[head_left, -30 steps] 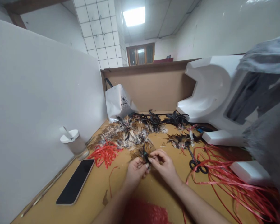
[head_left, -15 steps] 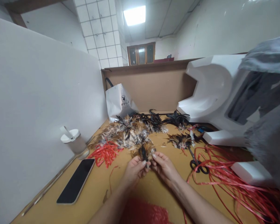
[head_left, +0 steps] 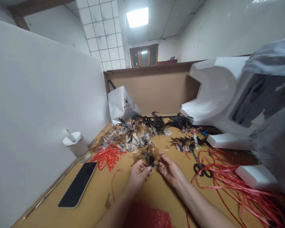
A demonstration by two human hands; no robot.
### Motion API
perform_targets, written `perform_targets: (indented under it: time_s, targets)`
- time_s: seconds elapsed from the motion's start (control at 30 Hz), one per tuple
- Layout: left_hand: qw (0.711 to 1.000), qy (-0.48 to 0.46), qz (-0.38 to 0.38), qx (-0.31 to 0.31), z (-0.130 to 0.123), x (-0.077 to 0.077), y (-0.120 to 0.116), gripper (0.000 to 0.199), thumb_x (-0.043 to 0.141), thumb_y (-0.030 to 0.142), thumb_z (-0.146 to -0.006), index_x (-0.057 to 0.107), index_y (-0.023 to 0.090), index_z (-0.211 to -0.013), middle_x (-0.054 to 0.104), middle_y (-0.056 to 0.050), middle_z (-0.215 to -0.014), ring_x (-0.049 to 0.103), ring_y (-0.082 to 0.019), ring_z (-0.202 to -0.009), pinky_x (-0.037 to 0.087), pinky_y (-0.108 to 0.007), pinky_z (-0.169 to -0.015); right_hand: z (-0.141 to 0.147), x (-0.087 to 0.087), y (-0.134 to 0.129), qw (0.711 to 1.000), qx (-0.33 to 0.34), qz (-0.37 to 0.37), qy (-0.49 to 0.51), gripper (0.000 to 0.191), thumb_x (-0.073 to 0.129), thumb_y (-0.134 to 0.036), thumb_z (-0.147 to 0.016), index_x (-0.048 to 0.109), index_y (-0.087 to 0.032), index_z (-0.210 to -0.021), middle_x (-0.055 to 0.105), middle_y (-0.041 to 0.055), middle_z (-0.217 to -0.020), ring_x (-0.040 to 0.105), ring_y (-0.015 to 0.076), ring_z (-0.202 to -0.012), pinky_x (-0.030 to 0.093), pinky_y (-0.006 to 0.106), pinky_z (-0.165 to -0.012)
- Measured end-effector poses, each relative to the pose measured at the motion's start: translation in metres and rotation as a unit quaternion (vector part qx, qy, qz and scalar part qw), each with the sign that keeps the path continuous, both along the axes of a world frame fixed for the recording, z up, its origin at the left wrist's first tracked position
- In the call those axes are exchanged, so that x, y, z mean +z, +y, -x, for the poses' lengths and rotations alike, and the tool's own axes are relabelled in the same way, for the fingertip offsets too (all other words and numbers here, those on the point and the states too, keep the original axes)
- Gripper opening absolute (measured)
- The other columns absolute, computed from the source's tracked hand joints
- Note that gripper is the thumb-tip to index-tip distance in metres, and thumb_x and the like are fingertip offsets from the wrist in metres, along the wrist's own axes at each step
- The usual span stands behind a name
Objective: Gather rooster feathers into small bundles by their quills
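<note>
The bunch (head_left: 144, 155) of brown and black feathers is located above the near middle of the table (head_left: 164, 196), in front of the larger feather pile (head_left: 133, 136). The left hand (head_left: 139, 173) grips its base, thumb against curled fingers. The right hand (head_left: 169, 169) is at its right edge, fingers bent and narrowly spaced; whether they pinch a feather cannot be told. Red strips (head_left: 109, 156) lie against the pile's left front. A smaller tuft (head_left: 183, 144) lies to the right, near the black-handled scissors (head_left: 202, 170); red strands (head_left: 239, 186) spread beside these. The phone (head_left: 78, 184) lies flat at left, screen dark. Behind it, the jar (head_left: 77, 148) stands upright, white lid fitted, handle raised; its contents cannot be identified. The white bag (head_left: 120, 104) stands behind the pile against the cardboard panel (head_left: 154, 91); its interior is hidden. The white foam (head_left: 210, 84) at right has a curved recess facing the table.
</note>
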State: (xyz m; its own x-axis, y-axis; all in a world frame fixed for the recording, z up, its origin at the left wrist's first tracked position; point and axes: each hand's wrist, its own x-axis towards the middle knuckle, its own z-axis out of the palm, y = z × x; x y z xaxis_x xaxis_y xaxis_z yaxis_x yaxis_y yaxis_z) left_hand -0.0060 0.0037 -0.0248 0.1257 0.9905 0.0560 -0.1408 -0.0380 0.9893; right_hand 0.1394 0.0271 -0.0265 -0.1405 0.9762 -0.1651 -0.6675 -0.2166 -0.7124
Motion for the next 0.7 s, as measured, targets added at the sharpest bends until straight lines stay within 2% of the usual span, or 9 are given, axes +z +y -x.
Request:
perform_targets:
  time_s: [0.1, 0.3, 0.57, 0.7]
  targets:
    - [0.999, -0.013, 0.001, 0.036, 0.002, 0.001, 0.003, 0.027, 0.064, 0.035, -0.061, 0.050, 0.015, -0.071, 0.055, 0.002, -0.052, 0.044, -0.006, -0.042, 0.031, -0.017, -0.041, 0.004, -0.001, -0.002, 0.998, 0.016, -0.009, -0.055, 0.020, 0.064, -0.030, -0.064, 0.056, -0.018, -0.078, 0.058, -0.0022, -0.066, 0.046, 0.0051, -0.044, 0.033, 0.017, -0.041]
    - [0.999, -0.026, 0.004, 0.036, 0.003, 0.004, 0.003, 0.028, 0.066, 0.034, -0.059, 0.050, 0.015, -0.070, 0.054, 0.003, -0.050, 0.043, -0.006, -0.041, 0.032, -0.017, -0.041, 0.017, 0.001, -0.013, 0.972, 0.062, -0.124, -0.192, 0.023, 0.064, -0.034, -0.065, 0.052, -0.015, -0.065, 0.053, -0.0036, -0.051, 0.042, 0.0056, -0.043, 0.029, 0.017, -0.043]
    - [0.999, -0.036, 0.000, 0.027, 0.002, 0.003, 0.001, 0.025, 0.065, 0.030, -0.060, 0.049, 0.015, -0.070, 0.054, 0.003, -0.050, 0.043, -0.006, -0.042, 0.031, -0.016, -0.040, 0.017, 0.005, -0.013, 0.961, 0.036, -0.179, -0.210, 0.021, 0.066, -0.032, -0.062, 0.053, -0.015, -0.066, 0.057, -0.0022, -0.058, 0.050, 0.0092, -0.054, 0.036, 0.021, -0.055]
    - [0.998, -0.058, -0.001, 0.019, 0.001, 0.003, 0.000, 0.027, 0.067, 0.030, -0.058, 0.048, 0.015, -0.070, 0.056, 0.003, -0.052, 0.046, -0.007, -0.042, 0.033, -0.017, -0.042, 0.018, 0.006, -0.014, 0.959, 0.032, -0.181, -0.217, 0.024, 0.065, -0.035, -0.062, 0.054, -0.015, -0.068, 0.057, -0.0015, -0.058, 0.048, 0.0097, -0.053, 0.035, 0.021, -0.053]
